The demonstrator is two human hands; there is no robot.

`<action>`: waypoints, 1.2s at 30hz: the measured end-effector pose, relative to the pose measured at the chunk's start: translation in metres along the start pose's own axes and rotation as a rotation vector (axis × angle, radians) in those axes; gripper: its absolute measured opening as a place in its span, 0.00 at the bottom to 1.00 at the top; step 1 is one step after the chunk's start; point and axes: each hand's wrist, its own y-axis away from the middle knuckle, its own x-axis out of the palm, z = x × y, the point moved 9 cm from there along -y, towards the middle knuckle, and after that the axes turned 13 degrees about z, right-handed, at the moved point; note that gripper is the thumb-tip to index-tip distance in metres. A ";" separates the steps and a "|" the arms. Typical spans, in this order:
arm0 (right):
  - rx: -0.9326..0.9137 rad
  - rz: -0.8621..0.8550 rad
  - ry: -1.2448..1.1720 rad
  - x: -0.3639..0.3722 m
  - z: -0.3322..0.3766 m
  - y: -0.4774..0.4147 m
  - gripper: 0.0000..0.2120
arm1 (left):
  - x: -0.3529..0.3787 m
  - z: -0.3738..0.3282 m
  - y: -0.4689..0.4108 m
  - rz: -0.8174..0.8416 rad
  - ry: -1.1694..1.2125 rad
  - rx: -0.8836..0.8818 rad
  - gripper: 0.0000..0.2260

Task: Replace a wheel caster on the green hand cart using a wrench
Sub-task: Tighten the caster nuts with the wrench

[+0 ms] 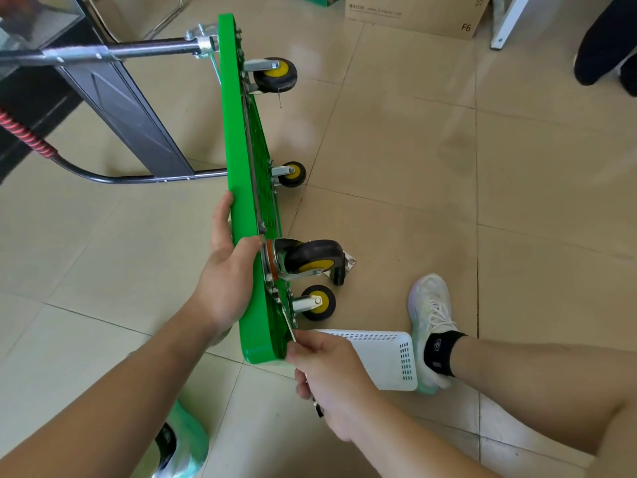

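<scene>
Here, the green hand cart [241, 188] stands on edge on the tiled floor, its long axis running from the top centre of the frame to the lower centre, its wheels pointing right. The left hand [227, 274] clasps the deck's edge at mid-frame, thumb across it. At lower centre, the right hand [331, 377] curls round a thin wrench [291, 327], mostly hidden; its head is hard to make out. The cart's handle [103, 53] is cut off at upper left.
</scene>
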 end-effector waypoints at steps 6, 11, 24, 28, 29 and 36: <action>-0.023 0.004 0.051 -0.002 -0.009 0.006 0.12 | -0.001 0.001 0.000 -0.005 -0.012 -0.003 0.32; -0.058 -0.065 0.311 -0.035 -0.010 -0.023 0.15 | -0.001 0.000 0.000 -0.002 -0.021 -0.003 0.31; -0.149 0.133 0.137 -0.035 -0.005 -0.087 0.18 | -0.002 0.003 -0.002 -0.002 0.002 0.017 0.32; -0.115 0.171 0.143 -0.035 -0.005 -0.093 0.19 | -0.003 0.003 -0.003 -0.007 0.002 0.026 0.30; -0.122 0.171 0.138 -0.034 -0.006 -0.094 0.18 | -0.003 0.003 -0.003 -0.007 0.002 0.026 0.30; -0.234 0.077 0.127 -0.027 -0.019 -0.085 0.19 | -0.001 0.001 -0.003 -0.013 -0.020 0.018 0.32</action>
